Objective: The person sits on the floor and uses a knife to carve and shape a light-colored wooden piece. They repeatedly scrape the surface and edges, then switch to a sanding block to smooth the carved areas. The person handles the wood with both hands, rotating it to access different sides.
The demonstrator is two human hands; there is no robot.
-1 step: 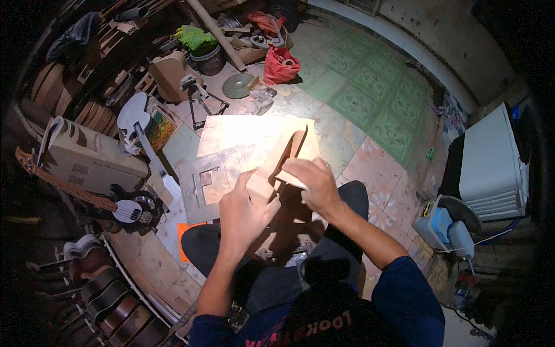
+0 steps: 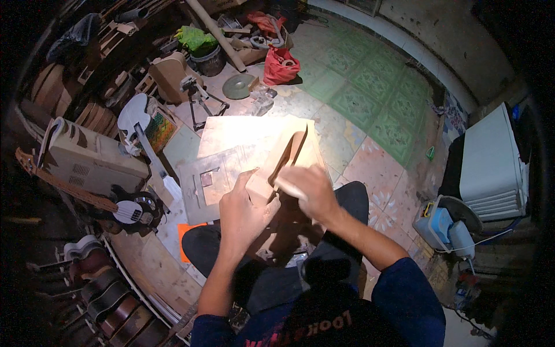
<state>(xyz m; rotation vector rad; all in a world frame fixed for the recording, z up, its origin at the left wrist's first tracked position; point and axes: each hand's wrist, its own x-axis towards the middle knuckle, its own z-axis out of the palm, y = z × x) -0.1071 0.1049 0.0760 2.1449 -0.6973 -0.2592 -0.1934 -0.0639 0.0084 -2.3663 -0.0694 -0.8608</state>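
Only 1 view here, the head cam, and the wooden piece (image 2: 276, 157) sits around the middle of the frame, tilted, with a dark curved recess along its right side. Left hand (image 2: 245, 203) is wrapped partway around its lower end, thumb on the near side, though the other fingertips are tough to make out. Right hand (image 2: 315, 194) is motion-blurred, fingers curled over a pale block (image 2: 293, 189) right at the recess; most of that block is covered, so can't tell its full shape or whether it's touching the wood. Below, the lap is lost in shadow. Lower left, a row of instrument bodies (image 2: 118, 309) fades into the fisheye's black rim.
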